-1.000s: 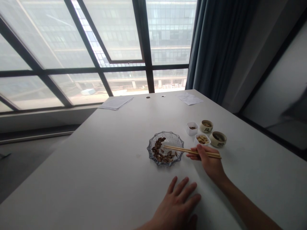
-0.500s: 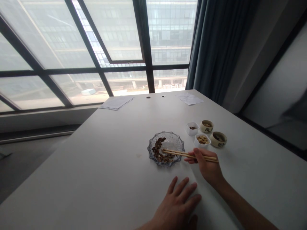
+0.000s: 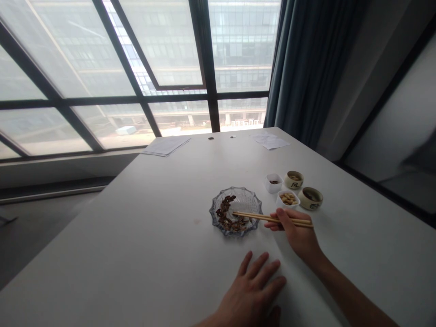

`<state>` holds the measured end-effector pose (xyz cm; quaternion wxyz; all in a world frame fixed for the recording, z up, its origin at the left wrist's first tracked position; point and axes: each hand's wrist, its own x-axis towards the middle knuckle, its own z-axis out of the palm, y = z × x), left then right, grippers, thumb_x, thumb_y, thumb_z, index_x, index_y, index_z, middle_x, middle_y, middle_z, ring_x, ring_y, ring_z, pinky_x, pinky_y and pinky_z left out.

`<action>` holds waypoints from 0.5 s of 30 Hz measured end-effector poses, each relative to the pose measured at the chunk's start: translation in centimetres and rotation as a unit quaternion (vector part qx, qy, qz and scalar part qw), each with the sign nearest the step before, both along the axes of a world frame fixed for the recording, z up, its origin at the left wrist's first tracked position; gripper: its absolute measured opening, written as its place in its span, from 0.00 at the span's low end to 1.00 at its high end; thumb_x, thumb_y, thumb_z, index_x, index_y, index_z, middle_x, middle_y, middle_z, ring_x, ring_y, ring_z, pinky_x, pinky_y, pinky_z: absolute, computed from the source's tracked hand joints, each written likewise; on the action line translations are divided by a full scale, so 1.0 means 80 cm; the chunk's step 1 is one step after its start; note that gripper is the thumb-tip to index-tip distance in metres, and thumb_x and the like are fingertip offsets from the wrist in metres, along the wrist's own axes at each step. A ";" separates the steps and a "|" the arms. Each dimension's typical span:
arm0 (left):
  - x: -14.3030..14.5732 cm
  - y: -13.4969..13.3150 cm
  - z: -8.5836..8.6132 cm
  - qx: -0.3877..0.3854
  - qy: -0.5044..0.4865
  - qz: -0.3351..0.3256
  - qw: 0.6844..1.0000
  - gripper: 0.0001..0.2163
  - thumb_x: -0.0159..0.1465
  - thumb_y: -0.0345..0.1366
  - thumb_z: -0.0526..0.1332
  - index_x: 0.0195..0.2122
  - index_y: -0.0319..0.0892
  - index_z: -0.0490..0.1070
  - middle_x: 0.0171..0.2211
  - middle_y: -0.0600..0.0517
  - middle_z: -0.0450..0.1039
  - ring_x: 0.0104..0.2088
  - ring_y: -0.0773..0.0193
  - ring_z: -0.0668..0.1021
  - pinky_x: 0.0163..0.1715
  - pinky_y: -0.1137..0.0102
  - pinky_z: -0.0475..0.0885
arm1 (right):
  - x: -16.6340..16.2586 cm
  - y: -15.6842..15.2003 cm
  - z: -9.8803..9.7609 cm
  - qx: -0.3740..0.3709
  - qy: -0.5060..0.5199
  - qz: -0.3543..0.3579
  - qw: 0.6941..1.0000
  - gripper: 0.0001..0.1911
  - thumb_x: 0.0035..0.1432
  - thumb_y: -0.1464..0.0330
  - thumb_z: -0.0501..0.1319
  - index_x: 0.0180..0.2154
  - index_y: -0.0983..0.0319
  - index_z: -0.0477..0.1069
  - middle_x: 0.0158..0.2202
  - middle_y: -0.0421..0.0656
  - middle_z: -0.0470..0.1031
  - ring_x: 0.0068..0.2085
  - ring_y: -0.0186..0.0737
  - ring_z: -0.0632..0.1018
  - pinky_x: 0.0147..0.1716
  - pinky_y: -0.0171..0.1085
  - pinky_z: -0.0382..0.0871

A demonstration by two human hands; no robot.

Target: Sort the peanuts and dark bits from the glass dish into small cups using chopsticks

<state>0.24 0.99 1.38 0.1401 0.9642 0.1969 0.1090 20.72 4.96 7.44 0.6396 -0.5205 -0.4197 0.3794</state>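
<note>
A pair of wooden chopsticks (image 3: 260, 217) is in my right hand (image 3: 295, 231), whose fingers close round the sticks. Their tips reach into a scalloped clear glass bowl (image 3: 252, 200), over its middle. Dark brown seeds (image 3: 225, 213) lie in a curve along the bowl's left and lower side. Whether the tips pinch a seed is too small to tell. My left hand (image 3: 250, 290) rests on the white table (image 3: 153, 236) in front of the bowl, fingers spread, holding nothing.
Right of the bowl stand a white cup with a few dark seeds (image 3: 273, 186), a white cup of pale nuts (image 3: 288, 200) and two beige ceramic cups (image 3: 293, 180) with dark markings. Papers (image 3: 166, 146) lie at the far left edge, more sheets (image 3: 270, 141) at the far right.
My right hand and the chopsticks have shifted slightly to the right, the tips drawing back a little from the seeds on the left. My left hand has stayed in place.
</note>
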 end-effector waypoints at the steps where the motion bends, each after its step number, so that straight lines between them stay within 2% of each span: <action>1: 0.000 0.000 -0.001 0.001 -0.001 -0.001 1.000 0.21 0.76 0.48 0.57 0.67 0.50 0.63 0.73 0.52 0.58 0.72 0.44 0.60 0.69 0.38 0.52 | 0.002 0.000 0.000 0.004 -0.010 0.005 1.000 0.27 0.54 0.45 0.73 0.30 0.65 0.82 0.26 0.50 0.84 0.28 0.51 0.87 0.27 0.40 0.86; 9: -0.002 0.001 -0.002 0.007 0.000 -0.003 1.000 0.21 0.76 0.47 0.57 0.67 0.49 0.63 0.73 0.52 0.58 0.72 0.44 0.60 0.69 0.38 0.53 | 0.013 -0.004 0.002 0.007 -0.080 0.007 0.997 0.24 0.59 0.48 0.71 0.32 0.64 0.82 0.25 0.48 0.84 0.25 0.45 0.85 0.26 0.36 0.82; 15: 0.000 0.001 -0.004 0.015 0.003 -0.003 1.000 0.20 0.77 0.48 0.54 0.67 0.49 0.63 0.73 0.52 0.58 0.71 0.44 0.60 0.68 0.37 0.55 | 0.015 -0.001 -0.006 0.021 -0.093 0.026 0.995 0.25 0.61 0.47 0.68 0.31 0.64 0.80 0.26 0.49 0.84 0.25 0.45 0.85 0.25 0.36 0.81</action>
